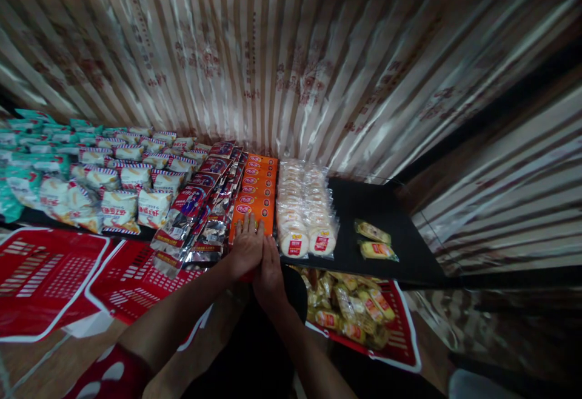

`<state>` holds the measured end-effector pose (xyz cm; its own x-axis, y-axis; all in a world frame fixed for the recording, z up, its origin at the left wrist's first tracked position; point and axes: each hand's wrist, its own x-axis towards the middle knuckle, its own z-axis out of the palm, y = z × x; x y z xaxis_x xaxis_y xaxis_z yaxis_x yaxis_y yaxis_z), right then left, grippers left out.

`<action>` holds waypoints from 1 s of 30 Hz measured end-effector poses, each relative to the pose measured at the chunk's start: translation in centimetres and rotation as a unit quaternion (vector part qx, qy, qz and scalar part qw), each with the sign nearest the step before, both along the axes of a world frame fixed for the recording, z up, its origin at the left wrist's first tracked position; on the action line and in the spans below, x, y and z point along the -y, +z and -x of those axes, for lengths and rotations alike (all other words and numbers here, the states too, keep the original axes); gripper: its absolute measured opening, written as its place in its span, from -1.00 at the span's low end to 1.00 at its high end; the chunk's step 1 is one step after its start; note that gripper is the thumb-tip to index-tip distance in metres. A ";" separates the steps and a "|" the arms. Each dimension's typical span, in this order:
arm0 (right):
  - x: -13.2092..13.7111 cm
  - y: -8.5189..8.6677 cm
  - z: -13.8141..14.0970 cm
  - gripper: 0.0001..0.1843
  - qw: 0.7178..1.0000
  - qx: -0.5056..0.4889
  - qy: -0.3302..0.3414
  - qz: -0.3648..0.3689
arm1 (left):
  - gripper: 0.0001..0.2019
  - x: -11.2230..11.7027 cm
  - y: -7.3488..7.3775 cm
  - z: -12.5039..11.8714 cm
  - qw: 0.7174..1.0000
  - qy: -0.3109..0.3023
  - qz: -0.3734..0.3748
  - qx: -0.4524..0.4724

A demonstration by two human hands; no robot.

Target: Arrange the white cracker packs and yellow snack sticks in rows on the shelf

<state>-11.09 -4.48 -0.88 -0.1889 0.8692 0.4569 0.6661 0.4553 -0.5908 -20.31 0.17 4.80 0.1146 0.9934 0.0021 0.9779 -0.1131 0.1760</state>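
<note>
My left hand (pixel 248 246) lies flat with its fingers out on the near end of a row of orange snack packets (pixel 253 188). Beside it and touching it, my right hand (pixel 269 271) has its fingers stretched forward at the front right corner of that row. A bit of red shows under the hands, too hidden to name. To the left lie overlapping dark red and silver snack packets (pixel 193 199). Two rows of round white crackers in clear wrappers (pixel 293 242) stand close on the right.
The black shelf (pixel 409 238) also bears two yellow wrapped snacks (pixel 378 250), white snack bags (pixel 119 210) and teal bags (pixel 39 162). Below are a red basket (pixel 406 326) of yellow snacks and more red baskets (pixel 50 265). A striped curtain (pixel 273 53) hangs behind.
</note>
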 end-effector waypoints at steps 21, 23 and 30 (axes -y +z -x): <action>-0.1 9.2 -7.8 -0.51 0.991 -0.119 -0.059 -0.015 | -0.60 3.1 1.8 -4.1 0.964 0.013 -0.215 0.156; -2.0 9.6 -10.4 -0.48 0.972 -0.184 -0.140 0.026 | -0.62 3.9 1.9 -6.2 0.957 -0.029 -0.231 0.171; -9.8 6.2 -17.8 -0.29 0.890 -0.382 -0.198 0.150 | -0.57 3.3 0.0 -12.7 0.947 -0.140 -0.233 0.174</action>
